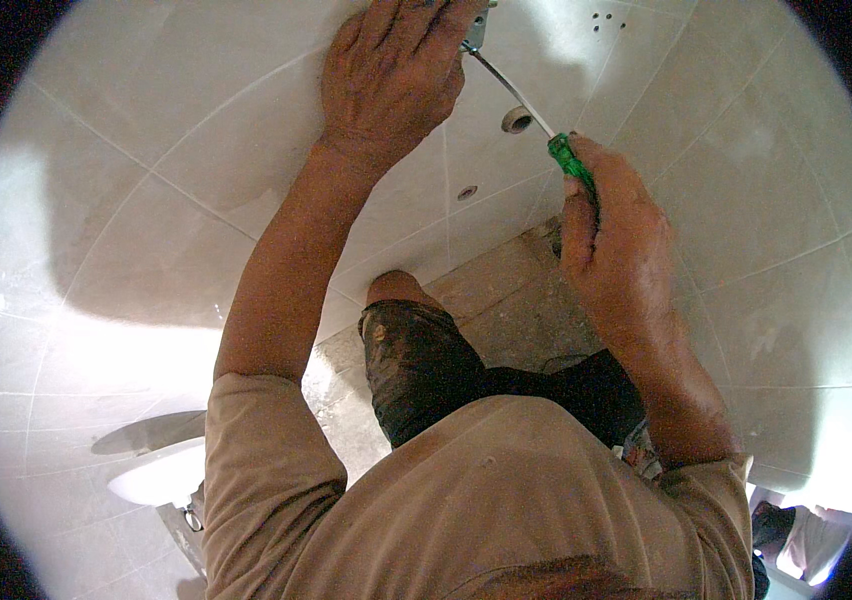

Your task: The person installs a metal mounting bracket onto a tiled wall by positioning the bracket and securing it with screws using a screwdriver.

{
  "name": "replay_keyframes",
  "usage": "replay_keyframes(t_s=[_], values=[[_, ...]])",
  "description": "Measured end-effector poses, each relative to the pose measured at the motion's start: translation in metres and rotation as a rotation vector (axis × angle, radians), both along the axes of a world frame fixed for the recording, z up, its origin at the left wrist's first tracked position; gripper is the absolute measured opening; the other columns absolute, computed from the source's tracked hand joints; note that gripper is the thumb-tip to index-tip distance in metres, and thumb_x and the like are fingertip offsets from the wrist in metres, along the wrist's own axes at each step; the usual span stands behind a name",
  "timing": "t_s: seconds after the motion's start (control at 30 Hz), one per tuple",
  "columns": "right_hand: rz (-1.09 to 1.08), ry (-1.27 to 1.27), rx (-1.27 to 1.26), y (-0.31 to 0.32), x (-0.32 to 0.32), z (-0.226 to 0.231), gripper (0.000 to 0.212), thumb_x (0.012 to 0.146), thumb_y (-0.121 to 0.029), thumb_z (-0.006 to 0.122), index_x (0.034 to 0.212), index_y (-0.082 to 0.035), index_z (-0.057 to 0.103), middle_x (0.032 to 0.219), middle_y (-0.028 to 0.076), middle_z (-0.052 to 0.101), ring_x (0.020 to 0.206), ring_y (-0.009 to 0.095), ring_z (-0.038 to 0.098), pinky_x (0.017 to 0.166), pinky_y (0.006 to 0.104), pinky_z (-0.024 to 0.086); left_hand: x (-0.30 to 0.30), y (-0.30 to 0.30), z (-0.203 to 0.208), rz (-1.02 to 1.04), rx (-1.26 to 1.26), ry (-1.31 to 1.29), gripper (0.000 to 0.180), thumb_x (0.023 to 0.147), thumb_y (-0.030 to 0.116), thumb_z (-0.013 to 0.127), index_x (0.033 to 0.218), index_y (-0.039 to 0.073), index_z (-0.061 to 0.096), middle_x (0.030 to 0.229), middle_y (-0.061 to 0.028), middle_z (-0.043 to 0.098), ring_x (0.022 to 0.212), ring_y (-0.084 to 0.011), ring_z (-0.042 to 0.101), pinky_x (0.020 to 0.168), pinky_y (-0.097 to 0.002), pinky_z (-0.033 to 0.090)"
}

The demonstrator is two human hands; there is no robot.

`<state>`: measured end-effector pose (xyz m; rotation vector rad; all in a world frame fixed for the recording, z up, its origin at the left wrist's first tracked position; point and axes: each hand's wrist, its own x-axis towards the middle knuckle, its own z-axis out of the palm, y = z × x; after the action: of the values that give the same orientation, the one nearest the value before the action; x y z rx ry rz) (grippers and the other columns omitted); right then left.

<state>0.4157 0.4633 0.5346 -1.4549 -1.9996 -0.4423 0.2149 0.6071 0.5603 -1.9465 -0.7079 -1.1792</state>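
Note:
My right hand [621, 245] is wrapped round the green handle of a screwdriver [514, 90]. Its long metal shaft slants up and left across the tiled wall, and the tip meets a small metal bracket [478, 32] at the top of the view. My left hand [396, 75] is at the wall beside the bracket, fingers bent and pressed along its left side. The fingertips run out of the upper edge, so how they grip the bracket is partly hidden. Whatever screw sits at the tip is too small to make out.
Below the bracket, the tiled wall [266, 130] has a round pipe opening [517, 121] and a smaller hole [467, 192]. Several small drilled holes [606, 22] lie at the upper right. A rough floor strip [506, 290] meets the wall near my bent knee [406, 290].

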Motion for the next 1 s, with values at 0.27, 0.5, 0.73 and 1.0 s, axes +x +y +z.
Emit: replay_keyframes(t_s=[0.27,0.5,0.73,1.0], values=[[0.136,0.637,-0.376,-0.004,-0.008,0.021,0.029,0.097,-0.011,0.057,0.125,-0.001,0.057,0.100,0.007,0.066,0.083,0.019,0.062,0.072,0.0352,0.052,-0.005,-0.006,0.007,0.005,-0.040,0.010,0.052,0.078,0.004,0.066,0.130,0.008,0.063,0.113,-0.0101,0.064,0.103,-0.0291,0.061,0.090,-0.0420,0.049],[0.076,0.712,-0.367,-0.005,-0.009,0.013,0.030,0.098,-0.014,0.058,0.125,-0.001,0.057,0.099,0.010,0.067,0.081,0.021,0.064,0.072,0.0364,0.053,0.000,-0.006,0.005,0.037,0.024,0.015,0.052,0.078,0.004,0.067,0.130,0.008,0.063,0.113,-0.0109,0.064,0.102,-0.0296,0.061,0.088,-0.0428,0.049],[0.166,0.652,-0.342,0.003,0.007,0.012,0.025,0.099,-0.012,0.056,0.121,-0.002,0.060,0.097,0.010,0.066,0.071,0.015,0.062,0.060,0.0270,0.049,-0.002,0.000,0.003,0.007,0.057,-0.005,0.051,0.079,0.004,0.066,0.129,0.009,0.063,0.111,-0.0109,0.064,0.102,-0.0289,0.061,0.089,-0.0422,0.049],[0.084,1.266,-0.491,0.006,0.000,-0.001,0.024,0.097,-0.011,0.059,0.120,-0.002,0.061,0.091,0.008,0.066,0.064,0.010,0.057,0.054,0.0198,0.043,0.003,-0.007,0.007,0.062,0.050,0.022,0.049,0.080,0.005,0.065,0.129,0.008,0.064,0.110,-0.0105,0.064,0.102,-0.0285,0.062,0.089,-0.0416,0.049]])
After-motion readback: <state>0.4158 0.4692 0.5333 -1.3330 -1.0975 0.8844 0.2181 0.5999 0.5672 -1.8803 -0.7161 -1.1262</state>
